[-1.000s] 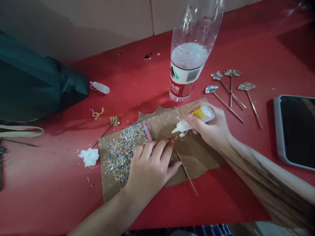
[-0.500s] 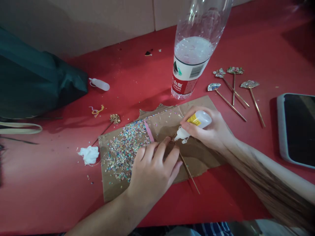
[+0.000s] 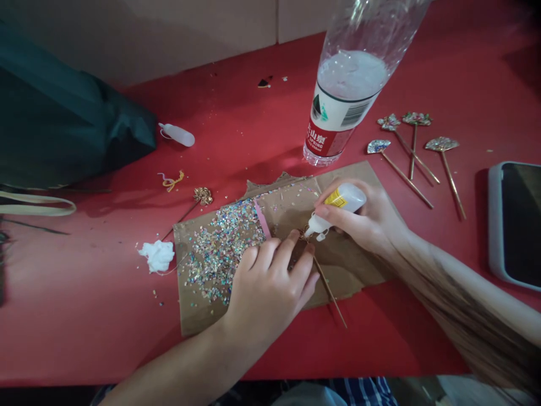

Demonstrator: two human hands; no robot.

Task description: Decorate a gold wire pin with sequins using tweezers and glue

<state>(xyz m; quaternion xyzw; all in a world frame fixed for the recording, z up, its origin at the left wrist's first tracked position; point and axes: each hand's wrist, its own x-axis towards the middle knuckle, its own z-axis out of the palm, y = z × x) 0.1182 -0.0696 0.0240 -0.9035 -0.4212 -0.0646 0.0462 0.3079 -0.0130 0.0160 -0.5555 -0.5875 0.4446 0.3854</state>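
Note:
My right hand (image 3: 369,220) is wrapped round a small white glue bottle (image 3: 338,206) with a yellow label, its nozzle tipped down onto the ornamental head of a thin gold stick (image 3: 327,285). My left hand (image 3: 270,287) presses fingers down on that stick, pinning it to a piece of brown cardboard (image 3: 346,265). A heap of coloured glitter flakes (image 3: 220,248) covers the left half of the cardboard, beside a pink strip (image 3: 262,219). The stick's tail reaches past the cardboard's near edge onto the red table (image 3: 84,316).
A clear plastic bottle (image 3: 342,107) with white liquid stands behind the cardboard. Several glitter-topped sticks (image 3: 412,149) lie at the right, a phone (image 3: 515,223) beyond them. At the left: a bare gold stick (image 3: 196,203), white wad (image 3: 157,255), small dropper bottle (image 3: 177,134), dark green bag (image 3: 63,124).
The glue bottle's nozzle has come down from just above the stick's head to touch it. My left hand has stayed on the stick. The view has shifted slightly.

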